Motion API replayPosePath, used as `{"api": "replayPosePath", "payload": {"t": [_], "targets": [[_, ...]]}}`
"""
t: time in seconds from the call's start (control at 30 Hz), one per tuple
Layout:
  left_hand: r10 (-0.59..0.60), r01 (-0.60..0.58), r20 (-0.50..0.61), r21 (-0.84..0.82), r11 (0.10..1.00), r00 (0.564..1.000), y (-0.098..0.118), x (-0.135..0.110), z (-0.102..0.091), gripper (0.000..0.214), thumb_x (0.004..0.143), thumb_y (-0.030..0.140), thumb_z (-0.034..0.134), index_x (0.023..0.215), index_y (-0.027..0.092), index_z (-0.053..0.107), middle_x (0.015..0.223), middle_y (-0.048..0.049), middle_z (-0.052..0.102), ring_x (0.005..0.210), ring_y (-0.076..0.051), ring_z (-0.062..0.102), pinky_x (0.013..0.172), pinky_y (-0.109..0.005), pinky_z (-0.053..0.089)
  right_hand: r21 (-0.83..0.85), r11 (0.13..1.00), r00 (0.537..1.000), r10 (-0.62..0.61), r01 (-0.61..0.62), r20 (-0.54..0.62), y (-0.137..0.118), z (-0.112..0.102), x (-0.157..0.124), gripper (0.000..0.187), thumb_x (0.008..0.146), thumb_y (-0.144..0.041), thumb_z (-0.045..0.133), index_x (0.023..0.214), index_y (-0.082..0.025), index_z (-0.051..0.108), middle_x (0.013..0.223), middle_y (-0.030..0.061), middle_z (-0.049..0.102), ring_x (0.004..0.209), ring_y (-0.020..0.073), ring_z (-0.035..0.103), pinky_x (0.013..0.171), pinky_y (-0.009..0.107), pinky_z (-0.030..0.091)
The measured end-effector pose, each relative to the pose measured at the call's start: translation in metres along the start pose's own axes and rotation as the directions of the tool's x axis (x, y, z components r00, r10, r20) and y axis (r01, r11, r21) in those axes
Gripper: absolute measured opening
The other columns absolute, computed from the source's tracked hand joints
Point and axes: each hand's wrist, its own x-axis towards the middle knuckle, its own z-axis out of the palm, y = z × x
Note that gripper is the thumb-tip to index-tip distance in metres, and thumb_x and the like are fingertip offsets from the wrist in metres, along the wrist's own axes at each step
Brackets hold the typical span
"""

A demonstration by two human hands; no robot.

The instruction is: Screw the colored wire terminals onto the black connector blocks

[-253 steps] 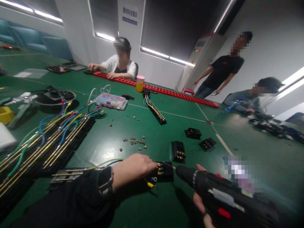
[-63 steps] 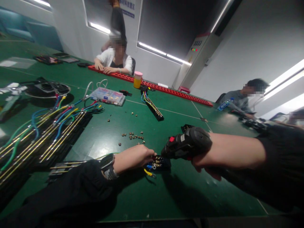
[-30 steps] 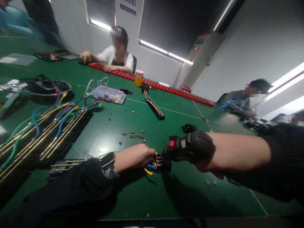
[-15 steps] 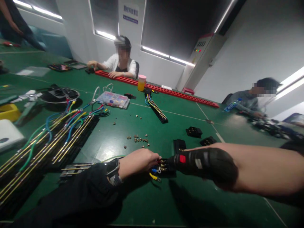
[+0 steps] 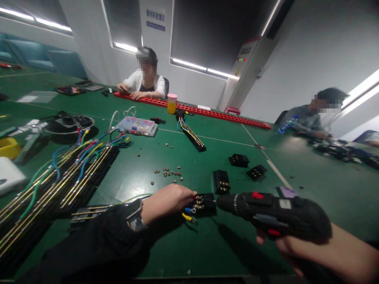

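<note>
My left hand point(image 5: 168, 202) is closed in a pinch at the left side of a black terminal block point(image 5: 210, 200) with brass contacts. A bit of red at its fingertips looks like a red wire terminal point(image 5: 194, 194). Loose beside the block hang a blue ring terminal point(image 5: 190, 210) and a yellow ring terminal point(image 5: 188, 217). My right hand point(image 5: 288, 248) grips a black cordless drill point(image 5: 275, 215) with red switches, its thin bit pointing left over the block. Whether the bit touches a screw I cannot tell. Small brass screws point(image 5: 171, 172) lie scattered beyond my left hand.
More black terminal blocks point(image 5: 222, 182) stand beyond the drill. Wired black strips with brass bars point(image 5: 59, 185) cover the left side. Farther back are a clear parts box point(image 5: 137, 126), a yellow jar point(image 5: 172, 104) and a long red grid strip point(image 5: 207, 110). Two people sit across the table.
My right hand has drawn the drill back to the right and tilted it, uncovering more of the terminal block. My left hand stays at the block. The view has shifted slightly.
</note>
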Motion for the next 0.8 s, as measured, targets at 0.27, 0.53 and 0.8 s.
{"api": "replayPosePath", "payload": {"t": [0.27, 0.53, 0.8], "targets": [[-0.043, 0.043, 0.033, -0.018, 0.999, 0.999, 0.001, 0.0, -0.002, 0.026, 0.109, 0.034, 0.049, 0.107, 0.019, 0.071, 0.089, -0.0032, 0.075, 0.072, -0.013, 0.067, 0.065, -0.023, 0.041, 0.177, 0.976, 0.991, 0.121, -0.13, 0.061, -0.019, 0.011, 0.011, 0.038, 0.092, -0.047, 0.066, 0.112, -0.016, 0.075, 0.072, 0.0038, 0.071, 0.067, 0.0148, 0.066, 0.064, 0.025, 0.053], [-0.051, 0.052, 0.037, -0.015, 0.999, 0.998, 0.002, 0.001, -0.001, 0.028, 0.109, 0.033, 0.048, 0.108, 0.018, 0.072, 0.09, -0.0054, 0.076, 0.075, -0.015, 0.069, 0.066, -0.024, 0.042, 0.148, 0.967, 0.976, 0.193, -0.207, 0.105, -0.012, 0.001, 0.016, 0.04, 0.094, -0.053, 0.064, 0.112, -0.019, 0.076, 0.076, 0.0051, 0.073, 0.07, 0.016, 0.067, 0.062, 0.023, 0.052], [-0.04, 0.04, 0.002, 0.027, 0.999, 0.999, -0.003, -0.001, 0.005, 0.024, 0.108, 0.032, 0.05, 0.114, 0.023, 0.071, 0.088, -0.0036, 0.077, 0.074, -0.016, 0.072, 0.063, -0.025, 0.042, 0.114, 0.969, 0.975, 0.214, -0.22, 0.067, -0.014, -0.004, 0.012, 0.042, 0.092, -0.058, 0.067, 0.111, -0.022, 0.077, 0.078, 0.0047, 0.074, 0.073, 0.0177, 0.07, 0.063, 0.023, 0.055]]}}
